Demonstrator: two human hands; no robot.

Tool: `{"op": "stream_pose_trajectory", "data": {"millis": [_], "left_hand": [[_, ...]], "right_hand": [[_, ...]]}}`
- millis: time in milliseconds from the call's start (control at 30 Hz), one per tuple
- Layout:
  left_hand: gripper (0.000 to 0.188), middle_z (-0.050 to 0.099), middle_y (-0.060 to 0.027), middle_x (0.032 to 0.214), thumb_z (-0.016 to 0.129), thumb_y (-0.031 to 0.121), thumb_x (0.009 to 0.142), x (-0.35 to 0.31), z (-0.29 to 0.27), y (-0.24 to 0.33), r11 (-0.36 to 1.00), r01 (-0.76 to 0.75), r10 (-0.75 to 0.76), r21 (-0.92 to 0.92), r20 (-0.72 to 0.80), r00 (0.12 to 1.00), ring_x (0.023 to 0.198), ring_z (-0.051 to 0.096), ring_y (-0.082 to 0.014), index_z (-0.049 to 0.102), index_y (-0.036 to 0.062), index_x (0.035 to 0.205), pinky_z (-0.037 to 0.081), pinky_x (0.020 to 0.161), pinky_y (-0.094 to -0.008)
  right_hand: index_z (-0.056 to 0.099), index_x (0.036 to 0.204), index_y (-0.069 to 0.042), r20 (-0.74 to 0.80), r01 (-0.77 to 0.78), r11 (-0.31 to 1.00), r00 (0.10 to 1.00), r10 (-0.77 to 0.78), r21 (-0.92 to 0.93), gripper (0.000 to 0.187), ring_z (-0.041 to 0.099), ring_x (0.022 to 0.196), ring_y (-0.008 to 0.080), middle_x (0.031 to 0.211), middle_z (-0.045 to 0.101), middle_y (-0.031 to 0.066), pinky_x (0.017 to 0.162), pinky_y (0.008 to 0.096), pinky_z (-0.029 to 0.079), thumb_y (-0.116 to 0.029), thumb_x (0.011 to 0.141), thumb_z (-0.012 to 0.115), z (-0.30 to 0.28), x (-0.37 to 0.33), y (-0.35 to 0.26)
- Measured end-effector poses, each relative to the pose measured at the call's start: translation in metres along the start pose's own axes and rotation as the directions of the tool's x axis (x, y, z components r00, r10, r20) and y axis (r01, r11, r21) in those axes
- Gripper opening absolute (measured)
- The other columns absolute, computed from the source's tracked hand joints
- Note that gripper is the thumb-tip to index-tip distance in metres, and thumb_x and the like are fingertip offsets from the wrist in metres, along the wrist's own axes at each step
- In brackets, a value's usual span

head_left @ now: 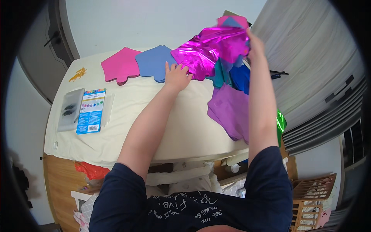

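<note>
on the cream-covered table (197,127), pink star-like pieces (121,65), blue pieces (153,63) and shiny magenta foil (198,58) lie along the far side, purple pieces (230,110) near the right edge; at left, yellow-orange strings (79,74), a clear plastic bag (69,119) and a blue card (90,118).

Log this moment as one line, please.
left hand: open, at blue star-shaped cutout | right hand: holding magenta foil | nearby: purple cutouts

Grey door (34,42) at left — red plastic bag (91,170) lower left — brown slatted rack (315,186) lower right
</note>
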State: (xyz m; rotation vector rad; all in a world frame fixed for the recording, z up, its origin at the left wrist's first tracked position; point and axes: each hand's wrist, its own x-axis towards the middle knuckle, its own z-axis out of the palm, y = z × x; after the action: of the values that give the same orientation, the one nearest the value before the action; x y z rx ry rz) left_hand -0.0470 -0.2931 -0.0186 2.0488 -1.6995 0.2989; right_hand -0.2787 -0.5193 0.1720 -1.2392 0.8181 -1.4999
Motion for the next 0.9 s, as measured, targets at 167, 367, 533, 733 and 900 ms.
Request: {"op": "stream_pose_trajectory", "data": {"millis": [167,367,533,733,900], "left_hand": [[0.049,0.059,-0.0099,0.137,0.053,0.050,0.097,-0.004,0.000,-0.006,1.000,0.017,-0.017,-0.003,0.052,0.999,0.135,0.046,-0.0307,0.063,0.0152,0.130,0.011,0.122,-0.0618],[0.053,0.059,-0.0129,0.134,0.052,0.052,0.097,-0.011,-0.003,-0.009,0.999,0.011,-0.010,0.049,-0.040,0.999,0.134,0.047,-0.0308,0.064,0.0113,0.129,0.011,0.123,-0.0598],[0.053,0.060,-0.0124,0.133,0.055,0.050,0.097,-0.009,-0.001,-0.006,0.998,-0.013,0.020,0.061,-0.123,0.992,0.132,0.049,-0.0295,0.063,0.0067,0.126,0.013,0.122,-0.0599],[0.048,0.063,-0.0084,0.126,0.056,0.047,0.097,-0.004,-0.006,0.002,0.999,-0.039,0.039,0.004,-0.020,0.999,0.125,0.056,-0.0237,0.063,0.0074,0.122,0.013,0.122,-0.0619],[0.047,0.064,-0.0075,0.123,0.056,0.048,0.097,-0.006,0.000,-0.008,1.000,-0.020,0.020,0.011,-0.042,0.999,0.124,0.057,-0.0228,0.064,0.0078,0.121,0.013,0.121,-0.0626]], "right_hand": [[0.073,0.109,0.004,-0.045,0.265,0.962,0.964,-0.263,0.060,0.041,0.068,0.087,0.0226,0.102,0.073,0.0137,0.078,0.0377,0.054,-0.030,0.087,0.081,-0.003,0.008,-0.101],[0.077,0.099,-0.006,0.446,0.744,0.205,0.571,-0.689,-0.636,0.021,0.070,0.082,0.0221,0.091,0.075,0.0111,0.075,0.0327,0.053,-0.024,0.090,0.073,0.024,-0.090,-0.095],[0.063,0.120,-0.010,0.877,0.859,-0.182,0.456,-0.151,-0.478,0.028,0.066,0.104,0.0300,0.113,0.066,0.0130,0.083,0.0388,0.055,-0.013,0.093,0.056,0.005,-0.141,0.026],[0.063,0.105,-0.010,0.942,0.920,-0.305,0.302,0.146,-0.247,0.021,0.064,0.100,0.0275,0.097,0.058,0.0095,0.083,0.0386,0.055,-0.013,0.086,0.058,0.006,-0.156,0.090],[0.066,0.091,-0.008,0.989,0.955,-0.290,0.097,0.114,-0.061,0.012,0.065,0.100,0.0250,0.096,0.062,0.0059,0.082,0.0375,0.056,-0.013,0.084,0.058,0.020,-0.147,0.088]]}}
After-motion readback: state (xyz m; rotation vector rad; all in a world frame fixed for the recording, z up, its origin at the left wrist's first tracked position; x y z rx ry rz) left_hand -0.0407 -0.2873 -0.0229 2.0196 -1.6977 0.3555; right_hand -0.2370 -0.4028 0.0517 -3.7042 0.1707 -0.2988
